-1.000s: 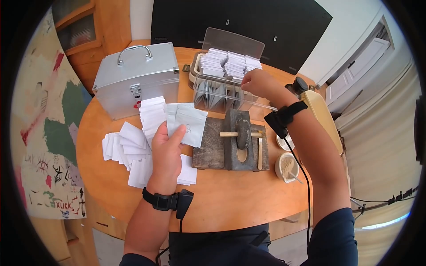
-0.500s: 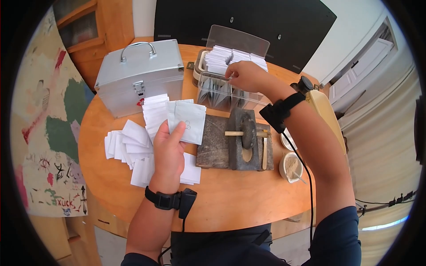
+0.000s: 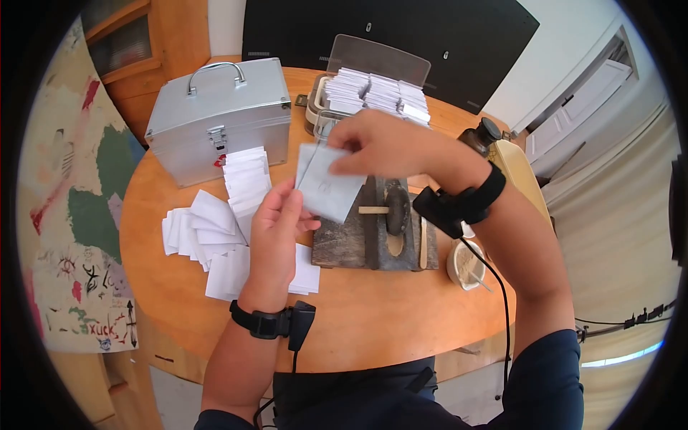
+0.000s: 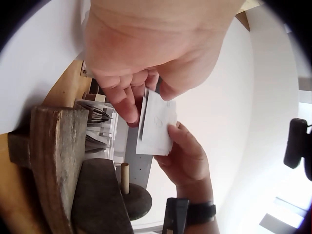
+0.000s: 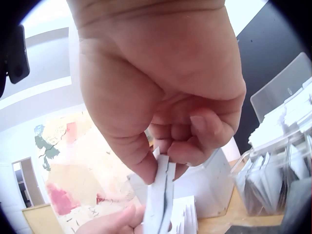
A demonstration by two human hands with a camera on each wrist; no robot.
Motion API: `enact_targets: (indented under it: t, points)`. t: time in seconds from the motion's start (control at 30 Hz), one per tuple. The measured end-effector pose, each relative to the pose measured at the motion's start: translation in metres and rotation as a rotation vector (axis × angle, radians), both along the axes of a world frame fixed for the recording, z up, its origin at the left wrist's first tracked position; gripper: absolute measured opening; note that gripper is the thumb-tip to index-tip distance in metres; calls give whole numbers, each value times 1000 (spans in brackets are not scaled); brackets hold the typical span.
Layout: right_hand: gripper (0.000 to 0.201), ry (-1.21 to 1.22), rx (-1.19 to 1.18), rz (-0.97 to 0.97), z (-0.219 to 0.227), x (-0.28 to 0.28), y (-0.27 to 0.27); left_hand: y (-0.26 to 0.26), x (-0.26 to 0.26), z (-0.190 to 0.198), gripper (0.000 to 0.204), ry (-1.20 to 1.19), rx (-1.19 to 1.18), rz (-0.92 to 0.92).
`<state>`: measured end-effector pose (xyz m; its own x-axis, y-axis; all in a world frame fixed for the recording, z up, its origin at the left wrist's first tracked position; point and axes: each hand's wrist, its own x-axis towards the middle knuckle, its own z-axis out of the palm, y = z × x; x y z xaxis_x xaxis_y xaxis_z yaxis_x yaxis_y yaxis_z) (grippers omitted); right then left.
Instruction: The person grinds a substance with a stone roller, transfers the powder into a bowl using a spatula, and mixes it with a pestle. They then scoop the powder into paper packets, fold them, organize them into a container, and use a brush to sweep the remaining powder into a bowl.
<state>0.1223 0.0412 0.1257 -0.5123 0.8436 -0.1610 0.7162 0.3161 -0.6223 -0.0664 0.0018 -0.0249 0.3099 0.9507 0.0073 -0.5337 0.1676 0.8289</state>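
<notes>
My left hand (image 3: pixel 274 233) and right hand (image 3: pixel 387 147) come together on the pale packets (image 3: pixel 330 186), both pinching them. The packets are between my hands, above the wooden board (image 3: pixel 337 246); white envelopes (image 3: pixel 204 229) lie beside my left hand.

Held pkts (image 3: pixel 333 190): 2+, exact ct unclear. Loose white pkts (image 3: pixel 193 226) nr L hand (image 3: pixel 276 229): 10+, overlapping. Metal case (image 3: pixel 215 118), beyond L hand: 1. R of R hand (image 3: pixel 376 143): dark jar (image 3: pixel 479 136), 1.
</notes>
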Motion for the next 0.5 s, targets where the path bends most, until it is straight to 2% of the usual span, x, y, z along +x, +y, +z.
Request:
enact_targets:
  t: [0.07, 0.13, 0.17, 0.23, 0.27, 0.33, 0.5]
  points:
    - [26, -237, 181, -232, 21, 20, 3, -3, 1, 12, 32, 34, -53, 64]
    - [28, -143, 285, -442, 17, 59, 12, -4, 1, 13, 32, 38, -53, 58]
    - [28, -150, 288, -445, 14, 75, 13, -4, 0, 13, 33, 51, -48, 57]
    - [34, -75, 310, -728, 5, 105, 15, -3, 0, 10, 32, 50, -51, 43]
    - [34, -78, 315, -731, 0, 118, 14, -3, 0, 9, 32, 56, -56, 36]
    - [28, -23, 159, -919, -10, 135, 13, -3, 1, 8, 31, 47, -46, 31]
    - [30, -15, 63, -1015, -31, 152, 10, -3, 1, 5, 31, 32, -30, 29]
